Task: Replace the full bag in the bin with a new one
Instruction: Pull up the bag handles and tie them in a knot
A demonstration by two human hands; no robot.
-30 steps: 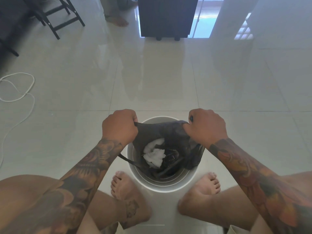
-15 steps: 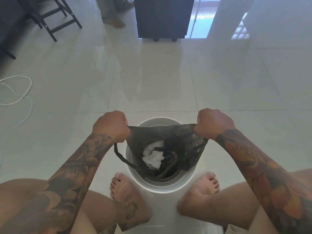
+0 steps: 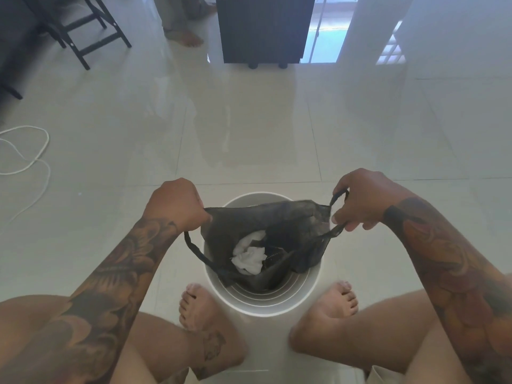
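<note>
He's got the black bag (image 3: pixel 266 225) by its handles, left hand (image 3: pixel 177 203) fisted, right hand (image 3: pixel 363 200) pinching — best lift straight up, clear of the bin (image 3: pixel 266 303)

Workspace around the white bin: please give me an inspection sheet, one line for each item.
Surface: glossy pale tiled floor.
Job's things: black bag stretched open over the white bin; white crumpled paper inside it.
Clutter: nothing seen.
Grippers: left hand grips one bag edge; right hand pinches a handle loop.
Cables: white cord on the floor, far left.
Surroundings: dark cabinet, black chair, another person's foot.
</note>
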